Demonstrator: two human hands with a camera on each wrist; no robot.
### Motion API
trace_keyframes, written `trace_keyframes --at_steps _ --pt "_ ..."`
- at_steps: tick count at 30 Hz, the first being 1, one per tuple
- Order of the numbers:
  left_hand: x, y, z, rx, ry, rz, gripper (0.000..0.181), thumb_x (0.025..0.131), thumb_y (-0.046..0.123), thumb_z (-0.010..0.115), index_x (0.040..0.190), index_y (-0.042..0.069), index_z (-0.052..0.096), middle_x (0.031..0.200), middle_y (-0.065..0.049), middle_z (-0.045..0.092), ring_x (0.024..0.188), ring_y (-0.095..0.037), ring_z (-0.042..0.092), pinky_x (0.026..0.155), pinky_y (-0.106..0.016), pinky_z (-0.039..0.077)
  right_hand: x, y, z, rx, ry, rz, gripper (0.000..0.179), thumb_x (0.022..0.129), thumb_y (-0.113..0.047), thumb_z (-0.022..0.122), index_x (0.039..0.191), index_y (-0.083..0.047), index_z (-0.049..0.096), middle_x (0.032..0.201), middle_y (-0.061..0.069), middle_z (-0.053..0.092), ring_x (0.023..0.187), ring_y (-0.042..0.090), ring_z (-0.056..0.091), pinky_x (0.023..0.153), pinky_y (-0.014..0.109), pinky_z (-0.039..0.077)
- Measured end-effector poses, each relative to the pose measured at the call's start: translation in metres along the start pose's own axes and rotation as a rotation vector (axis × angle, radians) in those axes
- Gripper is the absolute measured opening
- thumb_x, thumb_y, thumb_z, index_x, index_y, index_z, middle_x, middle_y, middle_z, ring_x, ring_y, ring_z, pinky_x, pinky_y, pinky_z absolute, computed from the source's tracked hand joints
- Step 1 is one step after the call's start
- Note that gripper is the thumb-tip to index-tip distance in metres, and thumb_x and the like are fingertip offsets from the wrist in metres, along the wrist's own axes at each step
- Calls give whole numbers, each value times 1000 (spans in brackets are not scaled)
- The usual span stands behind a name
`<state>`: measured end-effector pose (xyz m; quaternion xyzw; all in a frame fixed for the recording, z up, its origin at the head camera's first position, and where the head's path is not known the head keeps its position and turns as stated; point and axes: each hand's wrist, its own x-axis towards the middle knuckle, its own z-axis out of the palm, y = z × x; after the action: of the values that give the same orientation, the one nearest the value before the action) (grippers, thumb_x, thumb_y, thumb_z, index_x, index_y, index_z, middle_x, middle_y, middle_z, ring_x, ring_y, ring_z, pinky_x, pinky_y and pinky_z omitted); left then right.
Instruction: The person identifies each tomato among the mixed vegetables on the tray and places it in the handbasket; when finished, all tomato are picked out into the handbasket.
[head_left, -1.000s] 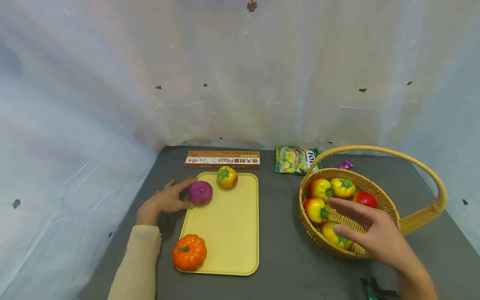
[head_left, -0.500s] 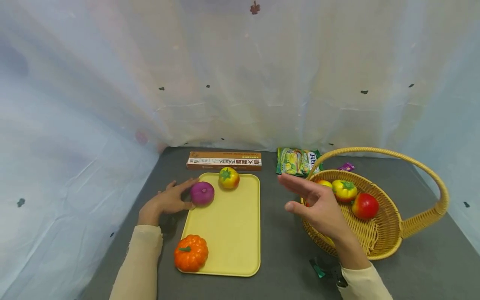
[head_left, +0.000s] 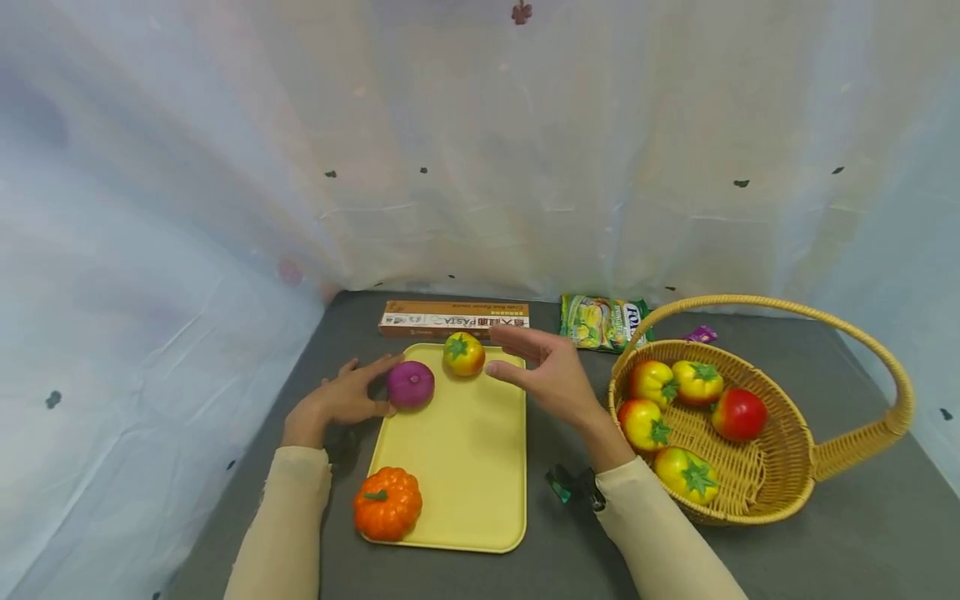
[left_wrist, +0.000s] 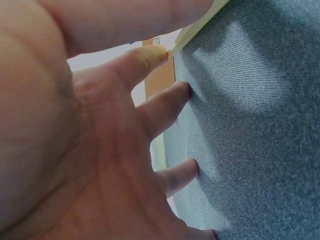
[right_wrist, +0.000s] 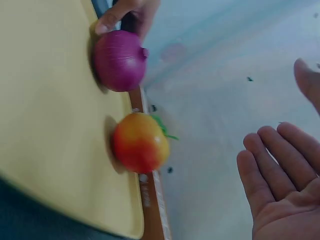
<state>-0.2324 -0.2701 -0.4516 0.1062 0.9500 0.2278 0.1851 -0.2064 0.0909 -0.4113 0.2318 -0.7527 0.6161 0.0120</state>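
Note:
My left hand (head_left: 341, 402) rests at the left edge of the yellow tray (head_left: 472, 467), fingers spread, beside a purple onion (head_left: 410, 385) on the tray. In the left wrist view, fingertips of that hand (left_wrist: 110, 125) touch the tray's rim and the dark cloth. My right hand (head_left: 551, 375) hovers over the tray's upper right edge, thumb and fingers apart. Just left of it sits a yellow-red fruit with a green leafy top (head_left: 463, 355). The right wrist view shows this hand (right_wrist: 287, 195) holding nothing, apart from the fruit (right_wrist: 141, 143). An orange pumpkin (head_left: 387, 504) sits at the tray's lower left corner.
On the right stands a wicker basket (head_left: 798, 479) with a tall handle, holding several similar yellow-red fruits and a red one (head_left: 740, 414). Behind the tray lies a pasta box (head_left: 453, 318); a green snack packet (head_left: 603, 322) and a small purple wrapper (head_left: 702, 334) lie along the back.
My right hand has moved left from over the basket to the tray's upper right, staying unclosed. The left hand stays beside the onion. The view has shifted slightly.

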Motion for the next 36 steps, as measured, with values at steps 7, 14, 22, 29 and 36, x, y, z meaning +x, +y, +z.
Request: trace_keyframes --at_steps 7,14,22,29,36 --pt "-1 3 0 7 5 -1 93 95 33 84 173 27 34 178 -20 33 163 -64 8 115 -96 5 28 20 20 -77 -5 52 60 92 -23 91 148 -12 70 147 13 72 138 37 68 117 57 54" --pt "-1 5 0 12 4 2 93 94 33 84 173 26 35 178 -20 34 163 -64 9 115 -96 6 48 47 35 -225 8 136 63 91 -26 92 147 -9 70 146 9 73 137 31 70 114 49 58" --pt "0 2 1 12 7 1 93 95 33 84 173 26 35 177 -20 35 163 -64 9 115 -96 6 55 72 54 -315 30 180 56 92 -27 92 143 -13 74 134 9 78 116 26 78 99 39 65" --pt "1 2 2 7 3 16 93 94 33 84 173 26 35 177 -21 34 162 -65 9 113 -97 6 40 62 51 -276 52 166 55 90 -20 93 142 -12 74 136 11 77 117 28 79 98 41 66" --pt "-2 5 0 1 3 13 93 95 33 84 173 25 35 177 -21 35 162 -64 10 114 -97 6 -4 8 18 -259 -59 83 55 90 -20 92 142 -14 74 141 8 75 126 28 76 107 49 62"
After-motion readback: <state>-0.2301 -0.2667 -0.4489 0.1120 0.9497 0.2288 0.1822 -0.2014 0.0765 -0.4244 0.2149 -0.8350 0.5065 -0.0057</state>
